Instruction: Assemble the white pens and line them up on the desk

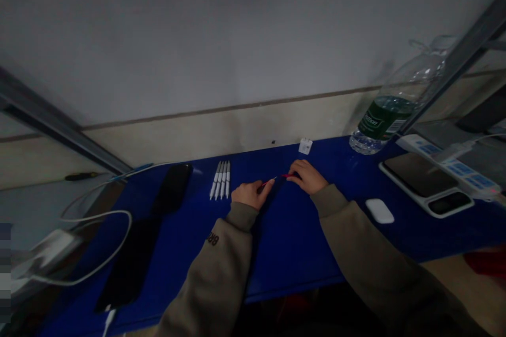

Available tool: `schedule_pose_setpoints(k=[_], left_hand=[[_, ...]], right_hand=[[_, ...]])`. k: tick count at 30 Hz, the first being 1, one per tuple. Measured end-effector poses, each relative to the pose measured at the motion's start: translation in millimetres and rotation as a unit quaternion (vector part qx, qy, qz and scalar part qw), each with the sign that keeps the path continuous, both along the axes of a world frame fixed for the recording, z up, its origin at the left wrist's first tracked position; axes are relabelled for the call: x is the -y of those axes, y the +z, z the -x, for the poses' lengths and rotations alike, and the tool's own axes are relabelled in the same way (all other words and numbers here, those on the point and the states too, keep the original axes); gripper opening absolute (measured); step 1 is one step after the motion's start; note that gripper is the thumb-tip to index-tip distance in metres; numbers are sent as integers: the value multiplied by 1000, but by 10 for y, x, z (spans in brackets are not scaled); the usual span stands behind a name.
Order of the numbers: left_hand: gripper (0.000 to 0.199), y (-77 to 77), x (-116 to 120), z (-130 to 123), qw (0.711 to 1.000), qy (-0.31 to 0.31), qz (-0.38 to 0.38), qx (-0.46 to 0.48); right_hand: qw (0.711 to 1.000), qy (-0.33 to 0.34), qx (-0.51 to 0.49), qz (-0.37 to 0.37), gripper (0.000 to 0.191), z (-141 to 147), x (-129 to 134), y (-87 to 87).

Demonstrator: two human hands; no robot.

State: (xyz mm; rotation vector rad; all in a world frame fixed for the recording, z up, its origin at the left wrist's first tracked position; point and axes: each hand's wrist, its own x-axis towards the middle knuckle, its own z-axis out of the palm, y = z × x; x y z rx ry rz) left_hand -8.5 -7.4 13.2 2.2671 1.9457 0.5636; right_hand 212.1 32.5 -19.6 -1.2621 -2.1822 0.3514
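My left hand point(250, 194) is closed around a slim red pen point(264, 184), whose pale tip points right toward my other hand. Between the fingertips of my right hand point(309, 177) is a short red piece that looks like a pen cap point(288, 175). A small gap separates the two red parts, just above the blue tabletop point(292, 242). Left of my left hand, several white-and-grey pens point(220, 180) lie side by side in a neat row. My fingers hide part of both red pieces.
A white charger plug point(305, 146) lies near the wall. To the right are a large water bottle point(385, 118), a white case point(379, 210), a small scale point(425, 176) and a power strip point(454, 163). A black phone point(173, 187), a dark tablet point(130, 263) and white cables point(128, 226) occupy the left.
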Motion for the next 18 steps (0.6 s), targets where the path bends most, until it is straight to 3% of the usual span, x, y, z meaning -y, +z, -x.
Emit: schedule_pose_setpoints(k=[4,8,10,18], left_hand=[[60,4,-16,7,1000,8,10,-5],[59,-13,-22,14,1000,10,-1,-16],[60,-18,-18,16,1000,8,-5,-18],[61,38,-5,8,1000,8,13,-13]], right_hand=[[982,-4,-168,92,18,128,74,55],[920,-8,-364,148,26,207,101,133],[898,1,-406,168,28,212,100,175],[857,12,-478,191,28,250,122,188]])
